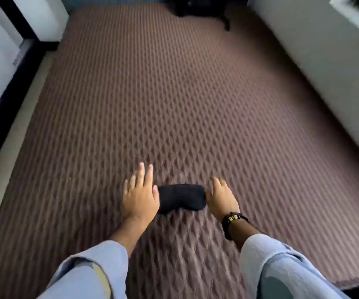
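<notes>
A small black folded cloth bundle (181,197) lies on the brown quilted mattress (174,93), near its front. My left hand (140,195) lies flat at the bundle's left end, fingers straight and pointing away, thumb touching the cloth. My right hand (221,196) is at the bundle's right end with fingers extended and relaxed; it wears a dark beaded bracelet at the wrist. Neither hand grips the bundle. Both arms have light blue sleeves.
A dark object (198,7) sits at the mattress's far end. A pale wall (325,61) runs along the right side. On the left are a beige strip of floor (8,134) and a white wall with a dark skirting.
</notes>
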The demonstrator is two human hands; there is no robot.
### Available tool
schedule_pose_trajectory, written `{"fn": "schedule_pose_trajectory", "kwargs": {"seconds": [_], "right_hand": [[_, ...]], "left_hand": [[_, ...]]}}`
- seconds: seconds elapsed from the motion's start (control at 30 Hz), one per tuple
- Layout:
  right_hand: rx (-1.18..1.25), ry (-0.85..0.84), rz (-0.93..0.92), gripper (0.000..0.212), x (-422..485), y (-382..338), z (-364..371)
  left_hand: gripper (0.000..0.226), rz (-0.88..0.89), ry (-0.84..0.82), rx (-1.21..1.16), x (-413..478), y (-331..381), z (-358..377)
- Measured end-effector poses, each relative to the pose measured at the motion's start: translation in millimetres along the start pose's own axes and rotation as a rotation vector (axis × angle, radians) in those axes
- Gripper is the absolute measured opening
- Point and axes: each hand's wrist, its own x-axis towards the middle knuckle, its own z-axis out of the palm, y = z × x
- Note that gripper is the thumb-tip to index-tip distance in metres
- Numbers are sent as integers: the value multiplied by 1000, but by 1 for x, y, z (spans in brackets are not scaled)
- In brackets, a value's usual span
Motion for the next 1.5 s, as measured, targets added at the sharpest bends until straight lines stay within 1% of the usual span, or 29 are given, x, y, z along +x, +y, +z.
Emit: {"fn": "schedule_pose_trajectory", "kwargs": {"seconds": [0.03, 0.07, 0.13, 0.23, 0.3, 0.4, 0.47, 0.5, 0.57, 0.6, 0.67, 0.73, 0.77, 0.8, 0.83, 0.87, 0.9, 0.93, 0.97, 1.0, 1.07, 1.13, 1.2, 1.27, 1.33, 1.4, 1.43, 1.5], "right_hand": [[36, -51, 41, 46, 8, 5, 13], [72, -91, 74, 48, 14, 10, 23], [122, -128, 145, 51, 24, 18, 40], [155, -110, 198, 40, 37, 28, 61], [166, -94, 222, 35, 42, 30, 63], [155, -130, 217, 28, 48, 34, 60], [174, -69, 145, 21, 50, 32, 52], [218, -21, 103, 17, 50, 29, 45], [300, 101, -10, 14, 49, 23, 35], [312, 178, -85, 16, 48, 20, 31], [313, 291, -214, 30, 44, 17, 26], [287, 284, -267, 41, 34, 16, 31], [235, 234, -269, 44, 27, 19, 39], [177, 147, -252, 48, 18, 25, 50], [132, 49, -196, 52, 8, 32, 61], [135, -35, -122, 52, -3, 39, 71], [139, -98, -57, 51, -12, 48, 81], [149, -112, -32, 51, -20, 54, 88], [99, -66, -42, 52, -24, 57, 92], [109, -6, -7, 53, -24, 61, 96], [277, 105, 96, 47, -17, 58, 96], [455, 124, 225, 38, -3, 51, 95], [623, 49, 350, 34, 12, 44, 94], [699, -47, 423, 40, 27, 39, 95], [634, -92, 438, 37, 39, 39, 99], [645, -86, 473, 24, 47, 38, 102], [645, -81, 481, 22, 46, 36, 101], [633, -60, 472, 24, 44, 35, 102]], "left_hand": [[60, -123, -118, -100, 2, -7, 18], [57, -234, -180, -183, 3, -12, 32], [52, -391, -328, -352, 2, -22, 54], [45, -452, -305, -468, 9, -29, 75], [43, -483, -339, -485, 16, -29, 76], [34, -515, -424, -543, 25, -33, 74], [33, -468, -401, -571, 29, -35, 66], [33, -415, -331, -563, 31, -34, 59], [24, -259, -127, -530, 34, -30, 44], [20, -164, -23, -524, 34, -28, 37], [25, 3, 105, -513, 30, -28, 32], [31, 91, 122, -456, 18, -34, 39], [31, 95, 94, -421, 11, -40, 47], [30, 67, 51, -395, 2, -48, 55], [30, -2, -13, -403, -8, -55, 61], [32, -64, -68, -392, -18, -62, 68], [34, -94, -79, -376, -28, -66, 73], [35, -116, -66, -368, -36, -69, 78], [33, -176, -59, -395, -40, -68, 79], [31, -270, -70, -448, -40, -64, 78], [31, -505, -138, -559, -30, -53, 74], [37, -667, -209, -647, -16, -47, 73], [46, -742, -277, -728, -6, -43, 74], [47, -795, -322, -838, -1, -41, 77], [42, -853, -361, -958, 0, -41, 80], [33, -933, -364, -1081, 0, -40, 78], [28, -959, -351, -1126, -1, -40, 78], [24, -961, -322, -1129, -3, -39, 77]]}}
